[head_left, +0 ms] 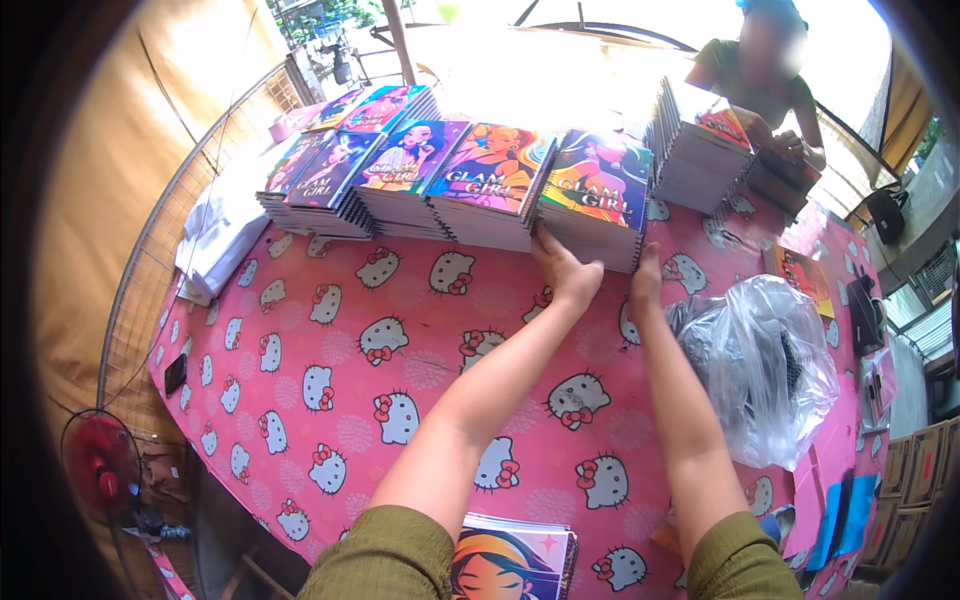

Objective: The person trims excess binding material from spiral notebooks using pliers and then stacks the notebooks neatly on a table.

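Observation:
Both of my arms reach forward to a stack of spiral notebooks [597, 192] with a colourful illustrated cover. My left hand [568, 274] presses on the stack's lower left front, thumb spread toward the right. At the lower right corner, my right hand [648, 282] rests along the spiral-bound side, its fingertips partly hidden. The stack sits between the two hands on the table. Directly to its left stands another notebook stack [490, 175], close against it. A single visible pile of notebooks [515, 562] lies near me, between my forearms.
More notebook stacks [408, 170] continue leftward along the pink patterned table [400, 300]. A taller stack [700, 150] stands right. A co-worker [765, 100] handles a dark stack [783, 180] across the table. A clear plastic bag [760, 370] lies by my right forearm; a phone [176, 374] lies far left.

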`<control>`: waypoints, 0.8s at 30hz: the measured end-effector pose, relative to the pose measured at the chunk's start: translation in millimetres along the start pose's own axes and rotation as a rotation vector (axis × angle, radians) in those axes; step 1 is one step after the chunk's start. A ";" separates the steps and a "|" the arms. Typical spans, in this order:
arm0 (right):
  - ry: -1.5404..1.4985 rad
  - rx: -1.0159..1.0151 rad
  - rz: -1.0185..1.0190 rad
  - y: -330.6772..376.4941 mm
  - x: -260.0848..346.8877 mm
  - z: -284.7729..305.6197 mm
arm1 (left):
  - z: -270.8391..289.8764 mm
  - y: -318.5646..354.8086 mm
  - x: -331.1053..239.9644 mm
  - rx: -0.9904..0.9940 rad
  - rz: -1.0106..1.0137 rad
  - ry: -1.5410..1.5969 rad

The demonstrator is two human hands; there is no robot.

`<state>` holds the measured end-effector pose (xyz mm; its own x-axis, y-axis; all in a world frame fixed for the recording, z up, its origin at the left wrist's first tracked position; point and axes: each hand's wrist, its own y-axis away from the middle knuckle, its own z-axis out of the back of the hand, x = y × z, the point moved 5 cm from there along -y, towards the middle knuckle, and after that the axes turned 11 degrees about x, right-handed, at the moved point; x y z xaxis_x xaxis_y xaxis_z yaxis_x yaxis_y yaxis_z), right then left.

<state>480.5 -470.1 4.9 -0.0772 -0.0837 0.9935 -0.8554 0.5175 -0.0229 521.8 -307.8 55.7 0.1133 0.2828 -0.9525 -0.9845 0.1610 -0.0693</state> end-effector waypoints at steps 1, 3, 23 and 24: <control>0.137 -0.032 0.133 5.9 4.8 -7.7 | 2.6 -1.0 3.4 -0.008 0.013 -0.010; 0.183 0.006 0.182 17.0 7.6 -12.3 | 5.6 -4.5 10.2 0.001 0.012 -0.025; 0.789 -0.059 0.200 7.2 5.5 1.9 | 11.7 -2.6 42.9 -0.081 -0.305 -0.181; 0.755 -0.054 0.220 9.8 8.0 1.2 | 13.5 -4.2 43.1 -0.090 -0.301 -0.166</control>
<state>470.9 -466.7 12.4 0.1433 0.6165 0.7742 -0.8335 0.4970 -0.2415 532.7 -283.5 19.0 0.4131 0.3862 -0.8248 -0.9107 0.1787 -0.3724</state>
